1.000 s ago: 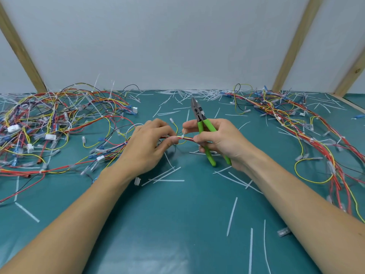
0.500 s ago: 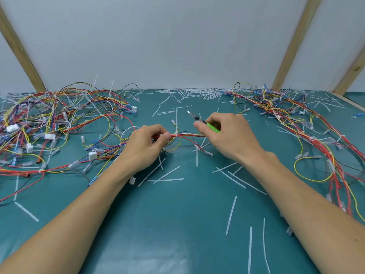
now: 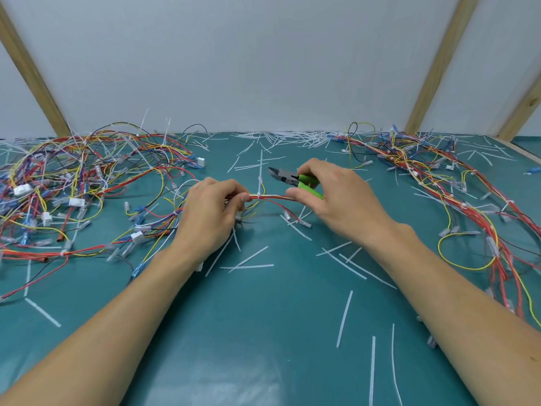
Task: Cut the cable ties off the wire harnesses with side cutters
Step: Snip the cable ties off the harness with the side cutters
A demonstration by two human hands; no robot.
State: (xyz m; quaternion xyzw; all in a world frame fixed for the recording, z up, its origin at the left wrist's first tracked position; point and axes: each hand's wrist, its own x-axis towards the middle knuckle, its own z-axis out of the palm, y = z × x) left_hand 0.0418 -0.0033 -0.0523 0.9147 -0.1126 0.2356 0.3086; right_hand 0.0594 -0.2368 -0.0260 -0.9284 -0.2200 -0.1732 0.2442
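Teal matting (image 3: 263,332) covers the bench, backed by a pale wall (image 3: 248,60) with slanted wooden battens (image 3: 439,63). The left hand (image 3: 210,218) pinches a short run of red, yellow and white wires, the wire bundle (image 3: 270,197), between thumb and forefinger. The right hand (image 3: 339,200) pinches the same run a little further along with its thumb and forefinger tips, so the bundle is stretched between the two sets of fingertips. On that stretch, just beside the left fingertips, sits a white cable tie (image 3: 260,183), its tail standing upright above the wires.

The rest of the right fingers curl round the green handles of the side cutters (image 3: 288,177), which lie just beyond the right thumb with the dark nose pointing toward the tie's tail, near it but apart. Whether the blades are parted looks doubtful; they seem nearly together.

Beyond the left knuckles spreads a tangled heap of harnesses (image 3: 87,186) with white connectors. Past the right wrist lies a second spread of wires (image 3: 453,186). Cut tie strips (image 3: 344,317) lie scattered on the mat below both wrists and beyond the fingertips.
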